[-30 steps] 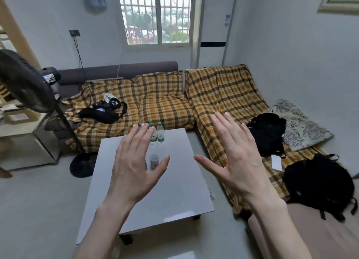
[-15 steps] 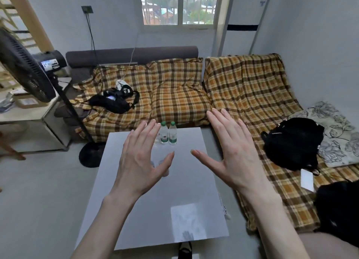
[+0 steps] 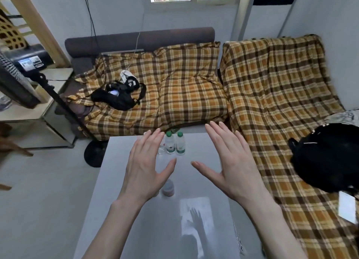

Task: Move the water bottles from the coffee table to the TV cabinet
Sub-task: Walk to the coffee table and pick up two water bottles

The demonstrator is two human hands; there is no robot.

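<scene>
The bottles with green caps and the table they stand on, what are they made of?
The two water bottles look like thin clear plastic: you can see through them, and each has a paper-like label and a green screw cap. The coffee table has a smooth, glossy grey top, since it mirrors the window and a hand. It may be glass or lacquered board; the picture cannot settle that.

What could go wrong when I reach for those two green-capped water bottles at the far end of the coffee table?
The two water bottles stand close together near the far edge of the coffee table, so a grip on one may topple the other, perhaps off the table. A small container sits just under the left hand; lowering that arm on the way forward could knock it.
</scene>
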